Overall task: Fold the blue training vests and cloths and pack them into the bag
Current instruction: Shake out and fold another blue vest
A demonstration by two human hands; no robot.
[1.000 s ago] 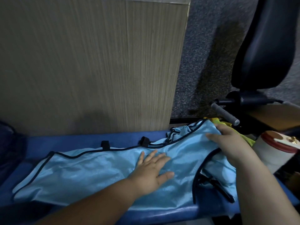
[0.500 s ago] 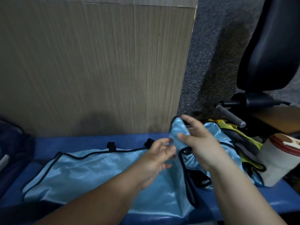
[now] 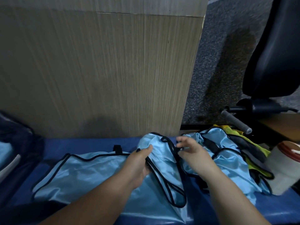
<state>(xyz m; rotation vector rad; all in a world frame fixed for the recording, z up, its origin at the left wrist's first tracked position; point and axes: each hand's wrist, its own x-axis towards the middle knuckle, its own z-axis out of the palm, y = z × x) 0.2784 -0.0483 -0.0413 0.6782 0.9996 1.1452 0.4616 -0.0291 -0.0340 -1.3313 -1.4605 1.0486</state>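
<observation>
A light-blue satin vest (image 3: 84, 172) with black trim lies along the blue padded bench (image 3: 90, 143). Its right end is folded back over itself and stands up as a hump (image 3: 159, 153). My left hand (image 3: 139, 163) grips that folded part from the left, thumb on top. My right hand (image 3: 193, 153) is just right of it, fingers curled and pinching the black trim. Another light-blue vest (image 3: 230, 163) lies crumpled to the right. A dark navy bag (image 3: 17, 140) sits at the far left with something pale blue inside.
A tall wooden panel (image 3: 97, 70) stands right behind the bench. To the right are yellow and dark vests (image 3: 256, 153), a white container with a red lid (image 3: 285, 159), a grey-handled lever (image 3: 235, 120) and a black office chair (image 3: 272, 54) on grey carpet.
Both hands were flat on the spread vest. The right hand then lifted the vest's right end and folded it leftward; my left hand now grips the folded part.
</observation>
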